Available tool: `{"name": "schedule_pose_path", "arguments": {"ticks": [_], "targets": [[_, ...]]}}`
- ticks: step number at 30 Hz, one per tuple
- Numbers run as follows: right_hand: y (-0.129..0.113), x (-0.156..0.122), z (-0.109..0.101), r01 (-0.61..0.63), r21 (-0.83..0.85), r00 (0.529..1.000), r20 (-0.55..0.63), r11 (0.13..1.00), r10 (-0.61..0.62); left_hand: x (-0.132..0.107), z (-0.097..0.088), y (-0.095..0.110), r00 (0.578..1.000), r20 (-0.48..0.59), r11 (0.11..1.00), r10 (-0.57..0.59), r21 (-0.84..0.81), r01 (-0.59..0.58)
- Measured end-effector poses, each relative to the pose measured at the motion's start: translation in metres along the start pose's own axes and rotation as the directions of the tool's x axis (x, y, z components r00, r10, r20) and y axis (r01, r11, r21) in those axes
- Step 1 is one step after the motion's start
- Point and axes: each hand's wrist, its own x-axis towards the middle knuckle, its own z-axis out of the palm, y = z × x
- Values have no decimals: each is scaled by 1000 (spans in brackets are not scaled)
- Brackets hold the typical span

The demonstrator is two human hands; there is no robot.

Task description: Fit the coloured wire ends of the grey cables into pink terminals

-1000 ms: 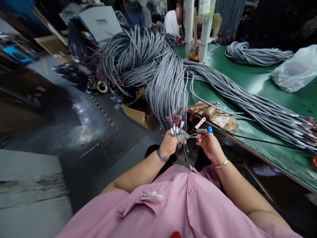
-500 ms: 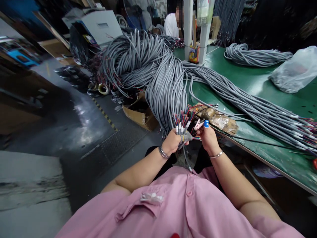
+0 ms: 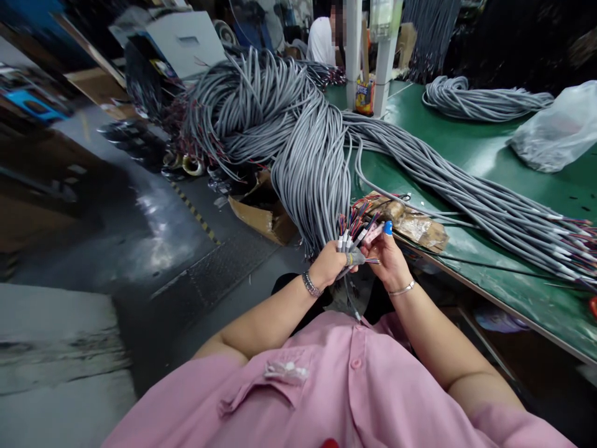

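My left hand [image 3: 328, 266] is closed round the ends of several grey cables [image 3: 351, 256], in front of my lap. White sleeves and fanned-out coloured wires [image 3: 354, 221] stick up past its fingers. Thumb and fingers of my right hand [image 3: 390, 258] pinch a small pale pink clip [image 3: 372, 234], shaped like a clothes peg, right beside these wire ends. A blue cover [image 3: 388, 228] sits on the right thumb. One cable's bare thin wires [image 3: 372, 261] point right, just under the clip. Whether the clip touches the wires I cannot tell.
A thick heap of grey cables [image 3: 310, 155] hangs over the green table's [image 3: 485, 149] left end. Another cable bundle [image 3: 448, 180] runs along it to the right. A taped cardboard piece [image 3: 420, 230], a plastic bag [image 3: 557, 130] and a post [image 3: 353, 56] stand around. A person [image 3: 321, 40] is behind.
My right hand has moved slightly left, bringing the pink clip in against the wire ends; its splayed arms now look closer together. My left hand has shifted a little right with the cables.
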Motion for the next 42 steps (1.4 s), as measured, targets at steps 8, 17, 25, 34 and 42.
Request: {"name": "schedule_pose_path", "arguments": {"ticks": [8,17,25,34,42], "targets": [[-6,-6,-5,-101,1,990,96,995,100,-15,-4,-10,994,-71,994,89,-61,-93],[-8,-7,4,-54,20,999,1,998,54,-9,5,-11,974,-213,983,77,-145,-109],[-3,1,3,-11,12,999,-51,1000,11,-4,6,-15,976,-214,991,49,-114,-75],[-7,-8,-5,-131,-31,986,98,991,134,-16,2,-19,970,-223,976,99,-167,-138],[-12,-5,-7,-55,-53,996,70,997,59,-14,13,-22,925,-363,936,117,-272,-225]]}}
